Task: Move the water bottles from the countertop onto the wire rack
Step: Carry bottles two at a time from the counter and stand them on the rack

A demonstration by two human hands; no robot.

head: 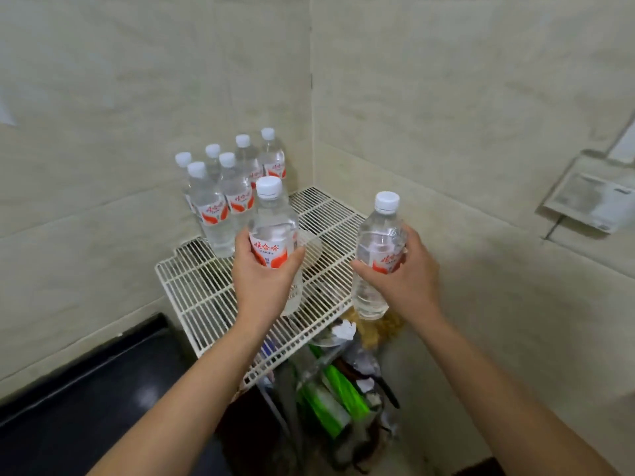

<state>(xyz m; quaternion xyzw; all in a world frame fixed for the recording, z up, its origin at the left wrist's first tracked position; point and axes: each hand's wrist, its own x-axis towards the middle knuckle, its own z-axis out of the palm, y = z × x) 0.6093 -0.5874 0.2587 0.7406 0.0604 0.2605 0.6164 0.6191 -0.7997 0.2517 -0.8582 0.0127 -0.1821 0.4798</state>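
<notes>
White-coated wire rack tucked into the tiled corner, most of its grid bare. On the rack's far-left corner, six bottles standing upright and packed close, white caps on, red labels facing out. Above the rack's middle, just in front of that cluster, left hand curled round the label of the left bottle: upright, full, capped, its lower end seen against the grid, touching or just above not clear. At the rack's right edge, right hand wrapped round the waist of the right bottle, likewise upright and capped, base hanging off the rack's near-right side, over the clutter of green wrappers and crumpled paper beneath the rack. Left of the rack and lower, black countertop, only partly in frame.

Judged from this: well along. Six placed, two in hand and seemingly about to go down, with open grid in front of and right of the cluster to take both. Left to do: set these two on the wire, let go, then fetch any others from the countertop. Count of any remaining there: unknown.
</notes>
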